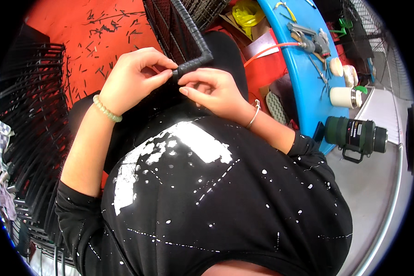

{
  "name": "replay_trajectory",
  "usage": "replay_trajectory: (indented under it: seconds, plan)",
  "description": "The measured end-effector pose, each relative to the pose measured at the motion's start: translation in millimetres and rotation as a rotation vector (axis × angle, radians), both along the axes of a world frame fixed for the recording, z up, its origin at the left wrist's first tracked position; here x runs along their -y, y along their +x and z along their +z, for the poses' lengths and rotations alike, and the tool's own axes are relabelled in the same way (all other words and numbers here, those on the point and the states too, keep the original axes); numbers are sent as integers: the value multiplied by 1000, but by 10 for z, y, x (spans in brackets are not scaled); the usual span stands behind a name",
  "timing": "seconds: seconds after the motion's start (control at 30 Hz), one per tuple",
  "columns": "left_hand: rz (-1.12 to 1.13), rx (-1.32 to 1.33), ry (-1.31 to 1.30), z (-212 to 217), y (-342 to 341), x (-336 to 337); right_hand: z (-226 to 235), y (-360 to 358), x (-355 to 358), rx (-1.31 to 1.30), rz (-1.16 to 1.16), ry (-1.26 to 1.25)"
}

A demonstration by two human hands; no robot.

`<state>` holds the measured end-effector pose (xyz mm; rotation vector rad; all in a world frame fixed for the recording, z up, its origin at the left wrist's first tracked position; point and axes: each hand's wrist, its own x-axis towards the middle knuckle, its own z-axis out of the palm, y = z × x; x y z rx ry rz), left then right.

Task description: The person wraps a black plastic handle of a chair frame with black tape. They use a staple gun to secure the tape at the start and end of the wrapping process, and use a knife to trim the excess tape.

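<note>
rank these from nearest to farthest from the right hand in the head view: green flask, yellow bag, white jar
1. yellow bag, up beyond the right hand, by the blue table.
2. white jar, to the right on the table.
3. green flask, farthest right, past the table's edge.

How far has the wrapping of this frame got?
Done: the black wrap covers the frame's upper bar down to the corner. In hand: the left hand and right hand pinch the wrap's end just past the corner. Left: the part beyond is hidden under the hands.
</note>
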<state>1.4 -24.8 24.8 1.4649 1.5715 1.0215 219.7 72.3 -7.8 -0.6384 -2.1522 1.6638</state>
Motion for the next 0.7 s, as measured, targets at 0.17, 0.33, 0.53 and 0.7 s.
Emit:
replay_trajectory:
  seconds: [0.17,0.33,0.53,0.7]
  plan:
    - [-22,-7,19,-45,-32,-53,0,-29,28,1,-74,93]
    - [29,-6,-97,-34,-63,-67,-131,-27,111,17,-97,-363]
    - [-1,-85,-58,-22,-46,-20,-343,-68,94,-193,-110,366]
    - [-80,104,-134,-16,-124,-101,-401,-95,83,-270,-149,292]
